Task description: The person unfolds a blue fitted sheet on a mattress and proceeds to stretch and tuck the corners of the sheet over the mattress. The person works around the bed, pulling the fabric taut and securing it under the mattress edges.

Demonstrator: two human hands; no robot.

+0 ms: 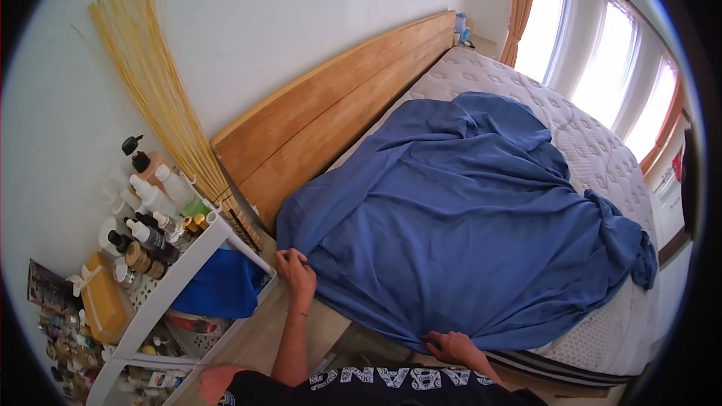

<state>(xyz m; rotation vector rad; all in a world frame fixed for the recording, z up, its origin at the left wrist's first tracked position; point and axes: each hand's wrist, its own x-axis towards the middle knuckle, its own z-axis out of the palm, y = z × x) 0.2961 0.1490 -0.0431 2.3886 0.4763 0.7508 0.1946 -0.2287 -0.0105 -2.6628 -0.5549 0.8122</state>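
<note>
A blue bed sheet [451,218] lies rumpled over much of a white quilted mattress [594,135]. At the sheet's near left corner, beside the headboard, my left hand [298,277] has its fingers closed on the fabric. My right hand [451,347] is at the sheet's near edge, along the side of the mattress, with its fingers curled on the cloth. Folds run across the sheet between and beyond my hands. On the far right, part of the sheet is bunched near the mattress edge.
A wooden headboard [338,98] stands against the wall. Left of me, a white shelf rack [173,278] carries several bottles and a blue cloth [218,283]. A stick broom [169,98] leans between rack and headboard. Windows with orange curtains [520,7] are at the far right.
</note>
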